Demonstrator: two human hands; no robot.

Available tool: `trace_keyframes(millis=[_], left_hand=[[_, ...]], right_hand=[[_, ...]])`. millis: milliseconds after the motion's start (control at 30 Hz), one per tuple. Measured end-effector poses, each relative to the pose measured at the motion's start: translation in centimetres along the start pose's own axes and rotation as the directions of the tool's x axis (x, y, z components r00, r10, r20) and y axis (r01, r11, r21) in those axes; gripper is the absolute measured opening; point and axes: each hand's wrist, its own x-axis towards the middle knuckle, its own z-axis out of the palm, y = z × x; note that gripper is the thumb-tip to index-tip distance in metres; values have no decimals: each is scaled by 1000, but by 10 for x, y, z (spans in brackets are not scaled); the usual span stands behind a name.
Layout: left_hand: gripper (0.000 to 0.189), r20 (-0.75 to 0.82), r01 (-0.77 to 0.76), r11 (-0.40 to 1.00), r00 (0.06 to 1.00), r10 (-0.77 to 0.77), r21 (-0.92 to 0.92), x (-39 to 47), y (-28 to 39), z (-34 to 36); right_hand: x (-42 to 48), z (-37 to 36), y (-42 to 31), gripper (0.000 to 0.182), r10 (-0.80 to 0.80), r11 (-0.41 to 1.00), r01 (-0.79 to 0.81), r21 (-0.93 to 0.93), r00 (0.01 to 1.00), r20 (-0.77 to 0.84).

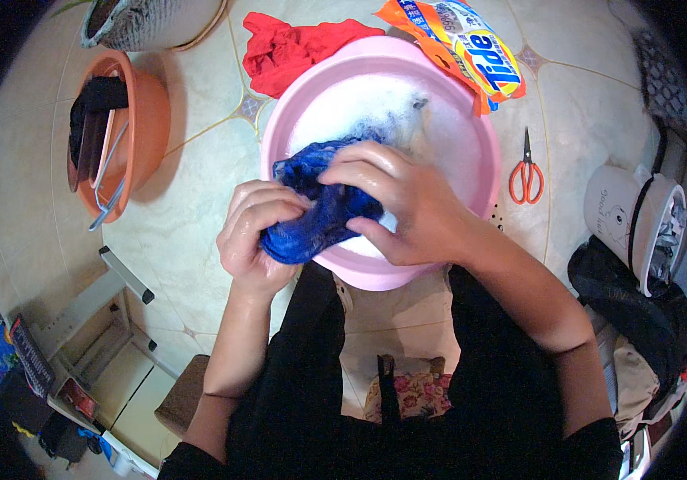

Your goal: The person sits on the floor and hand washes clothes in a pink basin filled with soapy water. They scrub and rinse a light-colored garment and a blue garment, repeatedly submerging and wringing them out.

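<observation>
A wet blue cloth (319,219) is bunched between my hands over the near left part of a pink plastic basin (490,159). My left hand (262,234) grips its left end, outside the basin's rim. My right hand (397,198) curls over its right side, thumb towards me. White suds (343,105) fill the basin, and what lies beneath them is hidden. Small dark bits show in the foam near the far side. A red cloth (301,51) lies on the floor behind the basin, and an orange Tide detergent bag (469,54) rests against its far right rim.
Orange-handled scissors (526,177) lie on the tiled floor at right. An orange tub (154,135) with dark cloth and hangers stands at left, below a large pot (169,24). A white bin (610,207) is far right; a metal step frame (88,306) stands lower left.
</observation>
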Motion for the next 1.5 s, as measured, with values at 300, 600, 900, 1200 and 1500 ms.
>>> trace_keyframes(millis=[300, 600, 900, 1200, 1500], left_hand=[[32, 158, 274, 961, 952, -263, -49, 13, 18, -20], [19, 210, -18, 997, 978, 1, 77, 1, 22, -25], [14, -62, 31, 983, 997, -43, -179, 5, 35, -14], [32, 145, 95, 988, 983, -112, 118, 13, 31, -27], [24, 622, 268, 946, 713, -323, 184, 2, 22, -31]], right_hand=[[-11, -24, 24, 26, -53, 972, 77, -222, 992, 112], [-24, -27, 8, 28, -78, 981, 132, -143, 940, 331], [-15, -15, -19, 22, -84, 985, 137, -108, 915, 394], [-9, -23, -3, 18, 52, 879, 118, -463, 940, 338], [-18, -38, 9, 26, 73, 882, 80, -463, 951, 302]])
